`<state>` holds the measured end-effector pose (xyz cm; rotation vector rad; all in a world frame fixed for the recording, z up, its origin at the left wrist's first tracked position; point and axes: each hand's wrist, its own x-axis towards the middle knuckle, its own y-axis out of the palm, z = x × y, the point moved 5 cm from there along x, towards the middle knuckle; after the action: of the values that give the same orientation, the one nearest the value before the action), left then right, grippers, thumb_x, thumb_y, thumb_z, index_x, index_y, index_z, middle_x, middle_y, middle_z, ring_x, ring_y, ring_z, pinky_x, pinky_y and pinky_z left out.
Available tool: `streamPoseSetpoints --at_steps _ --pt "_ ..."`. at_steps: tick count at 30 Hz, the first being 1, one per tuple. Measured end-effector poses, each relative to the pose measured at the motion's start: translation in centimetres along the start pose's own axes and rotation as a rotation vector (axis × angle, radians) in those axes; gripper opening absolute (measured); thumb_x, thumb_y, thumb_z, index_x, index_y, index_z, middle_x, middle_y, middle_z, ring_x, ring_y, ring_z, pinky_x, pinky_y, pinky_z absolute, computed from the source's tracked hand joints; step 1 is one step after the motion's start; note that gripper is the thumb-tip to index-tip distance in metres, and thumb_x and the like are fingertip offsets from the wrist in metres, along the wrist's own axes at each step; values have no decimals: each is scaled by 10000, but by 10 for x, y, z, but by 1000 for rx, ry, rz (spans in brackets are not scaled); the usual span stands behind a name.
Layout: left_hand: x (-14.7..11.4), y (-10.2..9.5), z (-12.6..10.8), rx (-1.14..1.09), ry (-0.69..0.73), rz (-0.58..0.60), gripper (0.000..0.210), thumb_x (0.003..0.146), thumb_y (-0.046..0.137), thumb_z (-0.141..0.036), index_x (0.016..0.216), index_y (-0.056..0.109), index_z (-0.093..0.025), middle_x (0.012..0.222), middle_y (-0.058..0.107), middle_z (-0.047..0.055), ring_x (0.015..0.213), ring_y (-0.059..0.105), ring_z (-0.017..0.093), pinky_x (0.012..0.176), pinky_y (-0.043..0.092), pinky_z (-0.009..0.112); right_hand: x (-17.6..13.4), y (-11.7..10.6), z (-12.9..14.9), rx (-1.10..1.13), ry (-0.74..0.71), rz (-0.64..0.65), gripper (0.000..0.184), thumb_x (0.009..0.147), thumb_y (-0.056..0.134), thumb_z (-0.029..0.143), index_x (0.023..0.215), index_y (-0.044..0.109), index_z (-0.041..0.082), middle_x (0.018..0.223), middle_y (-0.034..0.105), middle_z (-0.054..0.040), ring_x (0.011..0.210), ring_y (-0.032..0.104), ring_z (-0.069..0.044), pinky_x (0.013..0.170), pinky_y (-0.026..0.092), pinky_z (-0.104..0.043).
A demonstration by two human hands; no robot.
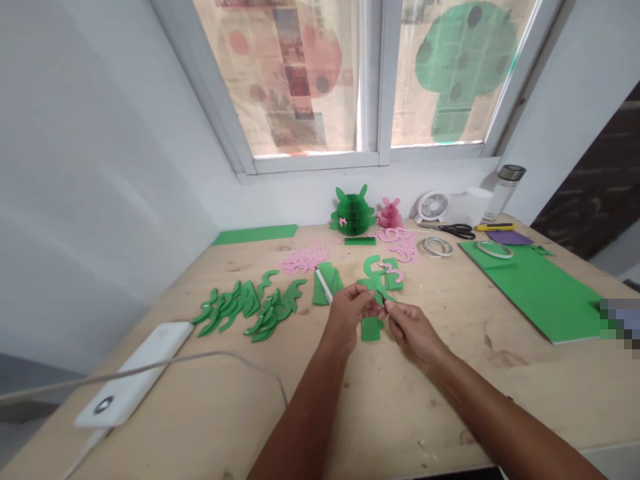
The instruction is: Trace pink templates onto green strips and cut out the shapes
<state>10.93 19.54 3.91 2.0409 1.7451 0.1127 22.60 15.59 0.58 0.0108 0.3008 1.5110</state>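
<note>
My left hand (350,312) is closed, its fingertips pinching a small cut piece of green paper (376,288). Close beside it, my right hand (411,327) is closed around a thin dark tool (384,300), mostly hidden by the fingers, whose end meets the green paper. Under and around the hands lie a green paper rectangle (371,329), a curved green cut-out (371,265) and pink curved cut-outs (395,272). Left of my left hand, a white pen (323,285) rests on folded green paper (320,297).
Piles of curved green cut-outs (273,313) and pink cut-outs (305,259) lie left. Green (354,212) and pink (389,213) paper figures stand behind, near a fan (433,206), scissors (457,231), tape rolls (435,247) and a bottle (505,193). A power bank (137,373) and cable lie left; a green sheet (545,293) right.
</note>
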Motion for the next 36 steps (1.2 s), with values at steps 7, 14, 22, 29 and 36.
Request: streamPoseSetpoints --at_steps 7,14,22,29,36 --pt "2 -1 0 -20 -15 2 269 535 754 -313 638 555 -165 514 583 -23 486 572 107 558 457 236 0 0 3 -55 -19 -7 479 733 591 639 711 605 161 359 321 98 346 194 -62 369 109 -225" --pt "3 -2 1 -11 4 6 253 549 744 -300 612 538 -167 506 577 -24 472 543 96 568 471 240 2 0 1 -48 -30 6 489 724 597 652 701 600 164 356 323 94 346 201 -65 376 109 -230" --pt "0 -1 0 -15 3 -6 256 543 750 -298 603 540 -164 516 572 -26 484 544 91 563 460 229 3 -1 -1 -59 -35 -13 486 734 590 647 708 607 162 362 335 91 347 218 -68 377 126 -232" --pt "1 0 0 -9 12 -10 256 529 757 -302 583 550 -161 509 564 -22 492 535 94 551 457 231 1 -1 2 -77 -56 -34 486 741 587 644 711 612 160 371 345 86 360 232 -71 385 143 -232" --pt "1 0 1 3 14 -4 259 530 763 -319 593 570 -159 511 568 -15 499 547 108 562 470 253 1 0 3 -66 -55 -25 488 734 585 650 710 611 163 359 336 90 351 216 -70 381 135 -235"
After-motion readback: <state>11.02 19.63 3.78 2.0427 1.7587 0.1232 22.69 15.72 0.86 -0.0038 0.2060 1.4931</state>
